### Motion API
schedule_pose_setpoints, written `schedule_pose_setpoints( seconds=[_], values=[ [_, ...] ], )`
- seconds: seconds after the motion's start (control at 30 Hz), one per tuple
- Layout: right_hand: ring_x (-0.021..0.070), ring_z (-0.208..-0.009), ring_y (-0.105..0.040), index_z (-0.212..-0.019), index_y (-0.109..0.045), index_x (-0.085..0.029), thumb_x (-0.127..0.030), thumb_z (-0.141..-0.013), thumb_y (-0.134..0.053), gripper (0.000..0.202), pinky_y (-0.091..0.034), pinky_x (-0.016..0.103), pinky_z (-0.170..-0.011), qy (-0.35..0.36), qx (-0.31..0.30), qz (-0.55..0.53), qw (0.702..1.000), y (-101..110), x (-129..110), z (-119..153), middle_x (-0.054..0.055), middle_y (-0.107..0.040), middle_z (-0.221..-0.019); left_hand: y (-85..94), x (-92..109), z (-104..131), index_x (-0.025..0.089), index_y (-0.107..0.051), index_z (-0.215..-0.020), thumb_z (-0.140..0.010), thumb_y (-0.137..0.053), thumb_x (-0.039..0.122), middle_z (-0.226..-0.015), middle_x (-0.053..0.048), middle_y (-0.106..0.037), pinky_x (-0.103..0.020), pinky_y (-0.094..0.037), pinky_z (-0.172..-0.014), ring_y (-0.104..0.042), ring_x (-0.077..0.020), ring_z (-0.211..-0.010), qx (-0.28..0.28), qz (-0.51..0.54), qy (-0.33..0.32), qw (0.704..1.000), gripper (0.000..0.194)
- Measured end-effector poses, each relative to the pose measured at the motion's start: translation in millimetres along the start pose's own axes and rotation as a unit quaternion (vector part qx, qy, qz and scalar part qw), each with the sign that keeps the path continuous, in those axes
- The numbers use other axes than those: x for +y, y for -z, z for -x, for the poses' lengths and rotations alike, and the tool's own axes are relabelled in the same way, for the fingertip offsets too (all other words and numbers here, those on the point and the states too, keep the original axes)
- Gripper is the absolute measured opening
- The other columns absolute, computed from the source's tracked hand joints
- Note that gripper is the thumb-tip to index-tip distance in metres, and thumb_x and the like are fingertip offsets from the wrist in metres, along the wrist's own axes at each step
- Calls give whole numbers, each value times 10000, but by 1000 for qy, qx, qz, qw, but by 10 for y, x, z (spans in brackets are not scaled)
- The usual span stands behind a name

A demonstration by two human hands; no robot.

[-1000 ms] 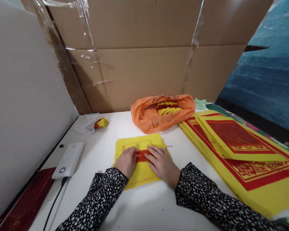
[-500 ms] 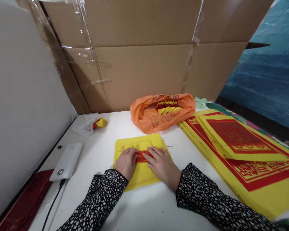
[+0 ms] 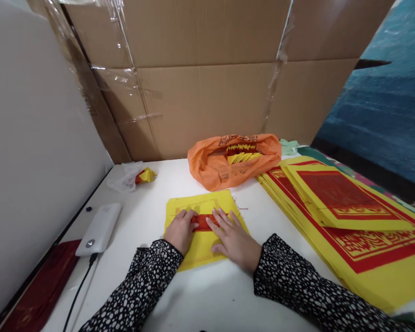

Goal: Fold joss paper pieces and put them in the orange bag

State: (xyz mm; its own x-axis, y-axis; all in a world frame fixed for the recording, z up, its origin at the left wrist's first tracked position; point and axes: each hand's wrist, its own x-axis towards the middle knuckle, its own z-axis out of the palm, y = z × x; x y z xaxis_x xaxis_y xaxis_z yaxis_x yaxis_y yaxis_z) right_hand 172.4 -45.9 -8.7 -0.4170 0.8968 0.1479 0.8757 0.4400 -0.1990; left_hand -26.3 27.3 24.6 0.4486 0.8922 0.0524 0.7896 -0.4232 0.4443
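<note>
In front of me on the white table lies a yellow paper sheet (image 3: 204, 251), with faint print showing on its far part. Across its middle runs a narrow folded strip of red-printed paper (image 3: 203, 222). My left hand (image 3: 181, 230) has its fingers closed at the strip's left end, thumb and fingertips pressed together on it. My right hand (image 3: 233, 237) rests flat over the right end of the strip, its fingers spread and the thumb out on the yellow paper. The fingers hide both ends of the strip.
An orange plastic bag (image 3: 207, 173) with folded yellow and red papers inside stands behind the sheet. Stacked printed papers (image 3: 370, 272) cover the right side. A white power bank (image 3: 100, 229) with a cable, a clear plastic bag (image 3: 124, 177) and a dark red packet (image 3: 41, 290) are left.
My right hand's fingers have spread wider, and its thumb has come out toward me over the yellow paper. My left hand stays at the strip's left end. The view has shifted slightly.
</note>
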Motion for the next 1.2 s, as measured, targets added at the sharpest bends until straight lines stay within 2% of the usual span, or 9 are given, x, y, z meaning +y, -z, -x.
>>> schedule_pose_setpoints(
  seconds=[0.33,0.5,0.7,0.8,0.87,0.93,1.0,1.07,1.2],
  values=[
    [395,-1460,3,-1540,-178,-219,-699,-865,-442,869,-116,644,-1111,38,-65,-44,996,125,33,28,229,-40,-1588,255,-292,-27,195,-674,-1024,-650,-723,109,-803,-14,-568,-315,-487,-727,-588,-206,-772,-44,14,-26,999,387],
    [404,-1457,11,-1538,-173,-252,-711,-850,-463,877,-105,657,-1105,23,-99,-54,993,179,6,-6,213,-10,-1593,277,-90,-342,205,-691,-966,-611,-828,299,-960,-81,-615,-365,-459,-848,-596,-285,-957,-79,-75,-57,992,392],
    [361,-1463,51,-1539,-177,-263,-642,-868,-517,842,-67,633,-1131,33,-88,-129,987,168,66,14,177,-19,-1604,132,119,-669,203,-658,-718,-633,-806,223,-635,28,-631,-248,-450,-656,-622,-173,-644,-125,-41,-46,990,172],
    [302,-1477,-13,-1536,-160,-235,-526,-873,-595,845,-129,554,-1168,-43,82,-245,965,174,180,-4,163,-83,-1607,220,149,-658,199,-675,-701,-637,-801,194,-611,38,-637,-243,-445,-639,-609,-158,-615,-112,-15,-57,992,141],
    [272,-1475,-112,-1535,-99,-225,-432,-852,-653,904,-204,509,-1172,-115,261,-311,907,223,259,-41,164,-128,-1600,332,174,-615,200,-684,-737,-710,-759,209,-735,8,-690,-285,-453,-763,-631,-182,-755,-73,-4,-69,995,80],
    [254,-1442,-253,-1532,-90,-238,-361,-846,-670,907,-320,480,-1136,-133,363,-352,852,301,308,-79,155,-226,-1577,430,183,-569,206,-687,-767,-784,-711,243,-856,-19,-715,-353,-418,-897,-615,-210,-900,5,27,-104,994,47],
    [235,-1368,-408,-1493,-272,-268,-295,-882,-624,706,-415,446,-1083,-75,356,-354,862,360,305,-97,112,-412,-1497,470,144,-533,212,-691,-763,-814,-691,259,-900,-35,-723,-406,-385,-956,-599,-227,-957,92,78,-158,980,69],
    [211,-1289,-510,-1366,-505,-283,-191,-931,-519,445,-425,433,-1081,42,291,-295,909,349,251,-85,64,-571,-1370,437,43,-497,211,-690,-731,-819,-678,237,-901,-47,-730,-418,-401,-948,-610,-228,-949,131,121,-216,960,92],
    [186,-1234,-563,-1243,-634,-238,-104,-954,-448,369,-431,411,-1081,227,178,-131,949,115,100,-9,43,-665,-1243,235,-208,-339,213,-683,-709,-789,-613,123,-982,-52,-736,-390,-467,-912,-652,-222,-973,44,111,-279,953,139]
  ],
)
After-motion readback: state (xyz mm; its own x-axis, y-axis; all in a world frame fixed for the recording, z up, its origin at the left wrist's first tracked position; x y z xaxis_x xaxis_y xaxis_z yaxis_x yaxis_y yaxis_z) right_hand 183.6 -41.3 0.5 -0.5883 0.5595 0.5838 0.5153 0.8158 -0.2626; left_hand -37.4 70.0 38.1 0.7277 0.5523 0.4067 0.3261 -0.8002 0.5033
